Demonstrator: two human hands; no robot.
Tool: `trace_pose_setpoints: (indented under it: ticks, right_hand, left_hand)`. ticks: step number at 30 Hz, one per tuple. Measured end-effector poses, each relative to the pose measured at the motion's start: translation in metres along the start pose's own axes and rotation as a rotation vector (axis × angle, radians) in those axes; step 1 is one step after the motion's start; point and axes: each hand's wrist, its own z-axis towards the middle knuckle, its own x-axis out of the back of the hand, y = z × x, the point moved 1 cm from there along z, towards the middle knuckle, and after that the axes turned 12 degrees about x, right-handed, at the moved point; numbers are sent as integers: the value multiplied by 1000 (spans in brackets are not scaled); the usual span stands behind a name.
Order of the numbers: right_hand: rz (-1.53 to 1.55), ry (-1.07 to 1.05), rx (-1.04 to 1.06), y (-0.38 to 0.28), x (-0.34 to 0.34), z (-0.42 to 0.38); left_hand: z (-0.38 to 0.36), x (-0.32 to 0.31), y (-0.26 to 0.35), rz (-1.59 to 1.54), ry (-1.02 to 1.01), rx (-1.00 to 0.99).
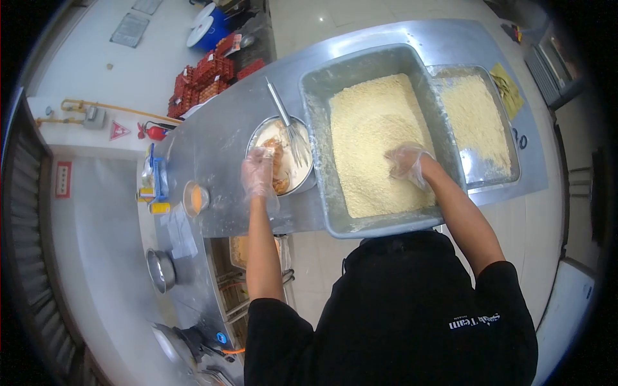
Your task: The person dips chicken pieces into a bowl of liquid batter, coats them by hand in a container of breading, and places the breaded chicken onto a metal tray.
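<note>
My left hand [257,172], in a clear plastic glove, is at the left rim of a round metal bowl [308,183]. Its fingers are curled together beside orange-brown pieces [278,157] that look like meat in pale batter; whatever they grip is hidden. A wire whisk [291,132] leans in that bowl, handle sticking out past the far rim. In the large grey tub [320,161], my gloved right hand [409,162] touches pale yellow flour or breading [373,135]. Its fingers extend leftward, loosely apart, with their tips partly sunk in the powder.
Right of the tub, a metal tray [479,170] holds more powder, near a yellow-green cloth [507,90]. A small bowl with orange contents [195,197] stands on the steel table [222,128] at left. Red egg trays [209,71] are stacked beyond; a steel pot [161,270] sits lower left.
</note>
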Motion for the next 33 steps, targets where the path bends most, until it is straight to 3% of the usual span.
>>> trace_pose_setpoints:
  ticks: [2,3,6,9,12,15,18,21,26,31,33]
  right_hand:
    - [-5,-28,-26,-8,6,0]
    - [-12,-64,-55,-10,9,1]
    - [-27,-89,-92,-24,22,-1]
    - [-8,-98,-76,-20,19,2]
    - [2,-99,-66,-13,15,3]
    - [-8,-96,-63,-15,16,2]
    - [-12,-92,-59,-16,18,2]
    - [17,-80,-65,-11,12,2]
    - [5,-52,-51,-12,12,2]
    - [-6,-28,-105,-19,17,-1]
    - [-10,150,-141,-25,17,0]
  left_hand:
    - [3,-8,-13,77,-67,-90]
    - [-29,-1,39,59,-160,97]
    - [-21,-4,43,-45,-238,288]
    - [6,-19,18,581,-275,-136]
    - [-3,-25,28,748,-303,-75]
    - [4,-35,32,1093,-410,-155]
    - [11,-29,32,1245,-506,-253]
    - [17,2,36,1153,-451,-339]
    - [18,36,50,843,-291,-252]
    - [-5,24,48,334,-289,-45]
    - [-6,5,21,351,-320,-63]
